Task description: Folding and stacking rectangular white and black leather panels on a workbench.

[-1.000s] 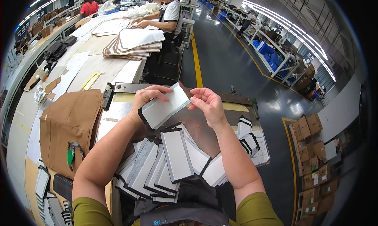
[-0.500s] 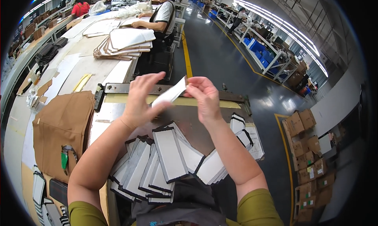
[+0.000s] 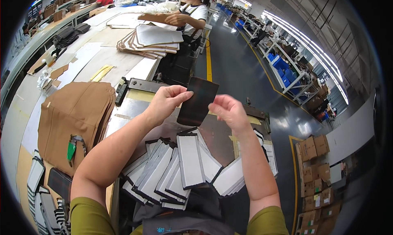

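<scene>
Both my hands hold one dark rectangular panel [image 3: 197, 100] upright above the metal work plate [image 3: 135, 106]. My left hand [image 3: 168, 102] pinches its left edge with thumb and fingers. My right hand [image 3: 228, 111] grips its right edge. The panel's dark face is turned toward me. Below my forearms lies a fanned spread of similar panels [image 3: 180, 169], their white faces with dark borders up.
A stack of brown cut sheets [image 3: 73, 116] with green-handled scissors [image 3: 73, 148] lies to my left. More panels [image 3: 39, 190] are piled at the lower left. Another person [image 3: 190, 18] works at the far end of the long table. Cardboard boxes [image 3: 317, 169] stand on the floor at right.
The panel in my hands has been flipped: its white face showed a second ago, then it was edge-on, and now its dark side faces me. My hands stayed above the plate.
</scene>
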Available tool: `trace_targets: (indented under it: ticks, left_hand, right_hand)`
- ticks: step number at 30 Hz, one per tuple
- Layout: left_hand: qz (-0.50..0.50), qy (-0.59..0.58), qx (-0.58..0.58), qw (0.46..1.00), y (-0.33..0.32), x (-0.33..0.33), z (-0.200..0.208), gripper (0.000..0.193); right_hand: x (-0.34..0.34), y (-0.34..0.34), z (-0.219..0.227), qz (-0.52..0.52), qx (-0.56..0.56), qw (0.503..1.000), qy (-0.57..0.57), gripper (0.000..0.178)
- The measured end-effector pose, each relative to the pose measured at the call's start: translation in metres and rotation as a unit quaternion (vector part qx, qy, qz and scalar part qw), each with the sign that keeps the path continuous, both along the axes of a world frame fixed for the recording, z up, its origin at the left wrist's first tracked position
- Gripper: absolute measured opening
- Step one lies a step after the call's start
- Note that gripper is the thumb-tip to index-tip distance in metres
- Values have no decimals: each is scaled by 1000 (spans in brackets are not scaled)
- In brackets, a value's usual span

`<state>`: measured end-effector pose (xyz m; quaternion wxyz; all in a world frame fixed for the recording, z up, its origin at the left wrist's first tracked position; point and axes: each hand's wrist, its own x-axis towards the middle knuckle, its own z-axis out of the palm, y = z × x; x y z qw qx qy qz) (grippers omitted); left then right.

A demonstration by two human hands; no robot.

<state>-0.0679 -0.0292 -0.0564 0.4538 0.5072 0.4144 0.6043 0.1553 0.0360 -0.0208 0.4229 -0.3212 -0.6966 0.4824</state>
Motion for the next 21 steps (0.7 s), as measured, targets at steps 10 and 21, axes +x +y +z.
trace_targets:
  ticks: [10,21]
  left_hand:
    - [75,216,236,945,5,0,-3,27]
    - [52,564,218,795,16,-4,-48,33]
  right_hand:
    - [-14,10,-31,-41,377,917,-120,28]
    - [-9,5,-58,51,395,861,-317,38]
